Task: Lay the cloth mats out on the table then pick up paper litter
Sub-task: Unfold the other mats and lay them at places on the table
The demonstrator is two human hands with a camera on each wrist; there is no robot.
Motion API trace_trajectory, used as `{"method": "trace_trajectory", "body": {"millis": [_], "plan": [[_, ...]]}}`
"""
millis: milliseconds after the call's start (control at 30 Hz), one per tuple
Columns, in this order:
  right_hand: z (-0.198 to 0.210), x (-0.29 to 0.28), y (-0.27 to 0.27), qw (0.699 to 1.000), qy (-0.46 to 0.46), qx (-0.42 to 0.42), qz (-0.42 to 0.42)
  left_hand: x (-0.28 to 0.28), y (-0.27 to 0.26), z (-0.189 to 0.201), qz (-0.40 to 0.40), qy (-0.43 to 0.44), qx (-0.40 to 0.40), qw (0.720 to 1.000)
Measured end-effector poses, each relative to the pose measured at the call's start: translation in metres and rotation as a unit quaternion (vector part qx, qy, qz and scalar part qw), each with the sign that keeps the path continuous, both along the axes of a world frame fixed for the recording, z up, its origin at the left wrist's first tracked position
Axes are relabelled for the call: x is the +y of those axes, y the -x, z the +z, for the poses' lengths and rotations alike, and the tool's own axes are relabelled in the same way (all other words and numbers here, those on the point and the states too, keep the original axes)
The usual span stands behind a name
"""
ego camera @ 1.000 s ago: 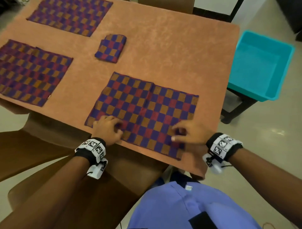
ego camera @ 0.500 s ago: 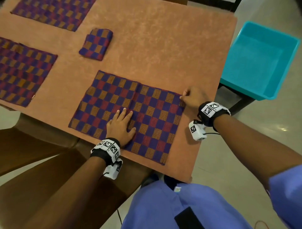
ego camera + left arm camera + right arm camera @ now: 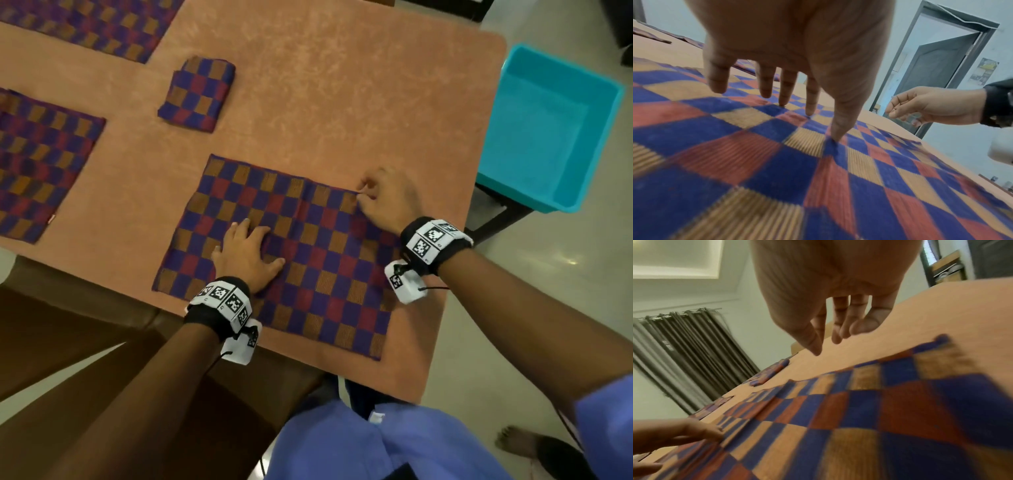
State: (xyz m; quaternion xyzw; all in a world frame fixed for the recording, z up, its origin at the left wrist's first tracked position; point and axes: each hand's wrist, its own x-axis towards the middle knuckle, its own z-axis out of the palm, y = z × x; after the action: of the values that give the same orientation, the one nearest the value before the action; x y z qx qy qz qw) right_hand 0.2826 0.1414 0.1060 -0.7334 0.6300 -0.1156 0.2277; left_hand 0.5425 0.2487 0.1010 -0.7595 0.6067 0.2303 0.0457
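Left hand [image 3: 247, 260] flat on mat [image 3: 329, 284]

wristbands [image 3: 432, 236]: black-and-white square code markers only, no letters
wall poster [image 3: 983, 71]: print too small to read
readable text: none

Mats [image 3: 325, 274] checked blue, red, orange (table [image 3: 342, 102] orange).

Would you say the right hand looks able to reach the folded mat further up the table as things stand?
Probably yes. The right hand holds nothing and hovers over the spread mat's far edge; only bare table lies between it and the folded mat.
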Motion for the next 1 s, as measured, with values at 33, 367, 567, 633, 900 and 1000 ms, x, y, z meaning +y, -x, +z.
{"method": "trace_trajectory", "body": {"millis": [33,367,567,633,900,1000], "plan": [[0.004,-0.006,-0.02,0.999,-0.011,-0.004,0.031,-0.005,-0.009,0.001,0.013,-0.009,-0.002,1.0],[-0.004,-0.132,-0.248,0.976,0.043,0.01,0.213,-0.037,-0.061,-0.003,0.045,-0.071,0.046,0.995],[-0.025,-0.168,-0.307,0.965,0.055,0.124,0.227,-0.04,-0.063,-0.008,0.056,-0.066,0.069,0.994],[-0.03,-0.166,-0.314,0.959,0.088,0.152,0.222,-0.04,-0.064,-0.009,0.059,-0.069,0.075,0.993],[-0.003,-0.183,-0.268,0.991,0.107,-0.004,0.084,-0.041,-0.063,-0.006,0.06,-0.068,0.081,0.993],[0.023,-0.188,-0.23,0.988,0.131,-0.066,0.038,-0.042,-0.063,-0.002,0.052,-0.073,0.066,0.994]]}}
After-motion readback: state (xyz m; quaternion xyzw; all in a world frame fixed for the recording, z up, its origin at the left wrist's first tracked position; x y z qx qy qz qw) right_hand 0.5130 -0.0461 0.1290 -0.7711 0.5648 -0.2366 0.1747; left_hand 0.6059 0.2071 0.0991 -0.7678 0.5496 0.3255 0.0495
